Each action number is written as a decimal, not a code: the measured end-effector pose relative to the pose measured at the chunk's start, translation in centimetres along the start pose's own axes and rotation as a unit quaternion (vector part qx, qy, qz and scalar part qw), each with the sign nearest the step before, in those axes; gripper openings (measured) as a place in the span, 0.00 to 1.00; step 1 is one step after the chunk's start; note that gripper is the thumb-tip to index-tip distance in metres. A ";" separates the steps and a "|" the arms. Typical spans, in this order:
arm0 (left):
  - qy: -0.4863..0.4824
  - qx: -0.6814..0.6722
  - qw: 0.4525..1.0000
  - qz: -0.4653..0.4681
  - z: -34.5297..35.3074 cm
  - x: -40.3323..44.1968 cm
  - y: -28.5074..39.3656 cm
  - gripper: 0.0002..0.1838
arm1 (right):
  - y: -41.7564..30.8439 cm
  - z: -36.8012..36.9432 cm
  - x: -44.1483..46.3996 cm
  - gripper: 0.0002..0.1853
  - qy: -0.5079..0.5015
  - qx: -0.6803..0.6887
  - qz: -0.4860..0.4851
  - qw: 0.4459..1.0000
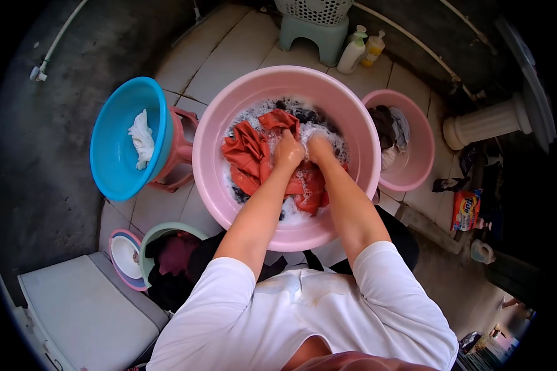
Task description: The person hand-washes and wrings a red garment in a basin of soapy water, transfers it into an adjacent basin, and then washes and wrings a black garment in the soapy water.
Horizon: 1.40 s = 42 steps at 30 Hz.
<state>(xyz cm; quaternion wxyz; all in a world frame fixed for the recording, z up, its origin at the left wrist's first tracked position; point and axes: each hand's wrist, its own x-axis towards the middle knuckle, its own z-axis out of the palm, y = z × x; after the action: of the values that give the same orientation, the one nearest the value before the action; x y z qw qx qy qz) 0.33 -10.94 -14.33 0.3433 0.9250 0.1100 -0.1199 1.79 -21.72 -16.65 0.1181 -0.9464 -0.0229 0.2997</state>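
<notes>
A large pink basin [223,111] holds foamy water, a red cloth [247,154] and dark fabric [306,114] partly under the suds. My left hand [289,150] is closed on the red cloth near the basin's middle, its knuckles wet. Close beside it on the right, my right hand [319,148] reaches into the foam by the same cloth. Its fingers are hidden by suds and water, so what it holds cannot be made out.
A blue basin [114,148] with a white cloth stands left, a smaller pink basin [418,167] with clothes right. Bottles [353,52] and a stool [303,34] are at the back. A green tub [195,230] and a white washing machine [74,309] sit lower left.
</notes>
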 end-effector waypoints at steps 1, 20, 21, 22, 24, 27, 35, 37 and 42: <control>-0.004 -0.064 0.997 -0.052 0.3 0.5 -0.9 0.24 | -1.2 -1.2 -1.6 0.22 0.079 0.154 0.006 0.985; -0.059 -0.689 0.720 -0.053 -8.9 -5.3 2.9 0.10 | -4.6 -9.4 -12.6 0.31 0.242 0.529 -0.221 0.783; -0.050 -0.692 0.720 -0.003 -11.2 -6.3 4.7 0.10 | -4.5 -10.5 -13.6 0.33 0.203 0.577 -0.247 0.752; -0.041 -0.693 0.718 0.048 -13.5 -7.3 6.7 0.10 | -4.4 -11.4 -14.3 0.35 0.165 0.622 -0.273 0.716; -0.040 -0.690 0.718 0.082 -15.9 -7.8 7.9 0.11 | -4.1 -12.4 -15.8 0.38 0.098 0.694 -0.292 0.651; -0.046 -0.652 0.751 0.100 -15.1 -7.8 7.0 0.12 | -3.0 -11.3 -15.5 0.43 0.057 0.721 -0.293 0.625; -0.162 -0.398 0.899 0.085 -2.7 -9.4 0.6 0.26 | -0.7 -3.9 -10.9 0.34 0.073 0.613 -0.166 0.769; -0.209 -0.646 0.730 -0.082 -5.3 -9.8 3.1 0.24 | -0.7 -4.8 -10.5 0.21 0.185 0.530 -0.185 0.807; -0.264 -0.761 0.567 -0.170 -9.3 -7.6 0.9 0.26 | -5.5 -6.0 -15.4 0.17 0.289 0.225 -0.377 0.851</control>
<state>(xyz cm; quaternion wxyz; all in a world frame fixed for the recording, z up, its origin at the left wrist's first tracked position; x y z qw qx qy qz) -5.21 -6.38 -4.71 0.9076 0.2124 0.2206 -0.2872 -7.19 -19.41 -1.93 0.4330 -0.8567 -0.2743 -0.0575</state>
